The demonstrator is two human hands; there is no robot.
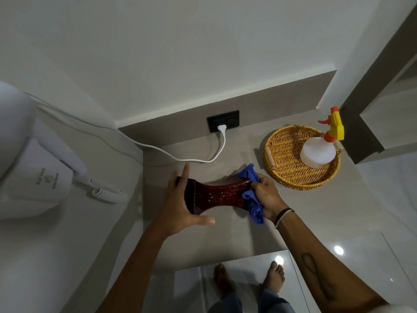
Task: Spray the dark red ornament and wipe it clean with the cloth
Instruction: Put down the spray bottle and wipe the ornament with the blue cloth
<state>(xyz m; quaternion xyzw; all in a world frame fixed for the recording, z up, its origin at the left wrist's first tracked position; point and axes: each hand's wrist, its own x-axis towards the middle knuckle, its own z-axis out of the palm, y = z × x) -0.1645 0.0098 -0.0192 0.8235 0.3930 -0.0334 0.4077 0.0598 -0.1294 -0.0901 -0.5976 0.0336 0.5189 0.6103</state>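
Note:
The dark red ornament (214, 195), waisted and glittery, lies on its side just above the grey counter (225, 240). My left hand (180, 206) grips its wide left end, fingers spread around it. At the ornament's right end my right hand (268, 195) presses a bunched blue cloth (252, 204) against it. The white spray bottle (318, 152) with a yellow and orange trigger stands in the wicker tray (284, 172) at the right, apart from both hands.
A white wall-mounted hair dryer (33, 168) with a coiled cord hangs at the left. Its white cable (176, 157) runs across the counter's back to a black wall socket (223, 120). The counter's front edge lies below my arms, with glossy floor tiles beneath.

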